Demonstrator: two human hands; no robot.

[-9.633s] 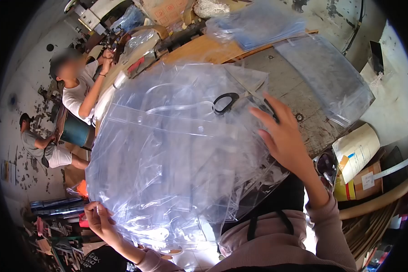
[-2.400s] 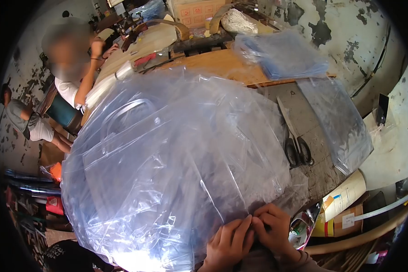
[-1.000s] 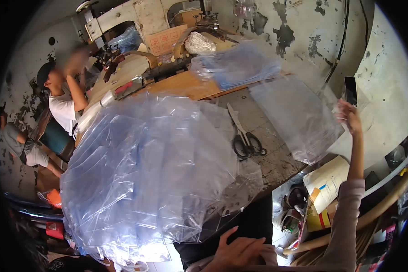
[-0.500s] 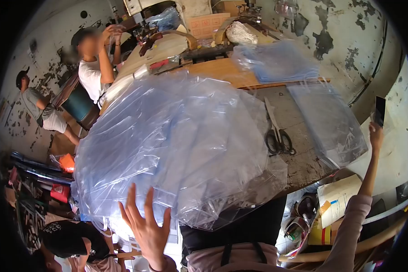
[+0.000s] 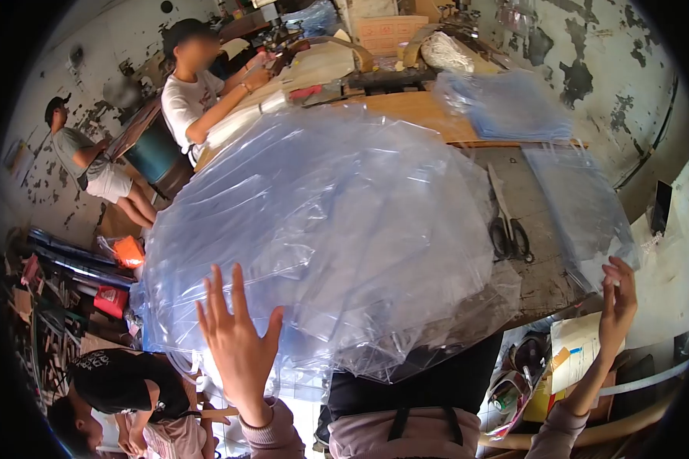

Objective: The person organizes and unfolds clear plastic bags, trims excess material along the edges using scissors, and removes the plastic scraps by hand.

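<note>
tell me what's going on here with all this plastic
Someone is at a table covered largely by a big spread of clear plastic sheets. Their left hand is spread open, palm down, over its near edge; contact is hard to judge. The right hand is by the near end of another clear plastic piece, fingers curled; whether it holds anything is unclear. Scissors lie between the two. Across the table sits a person in a white shirt.
</note>
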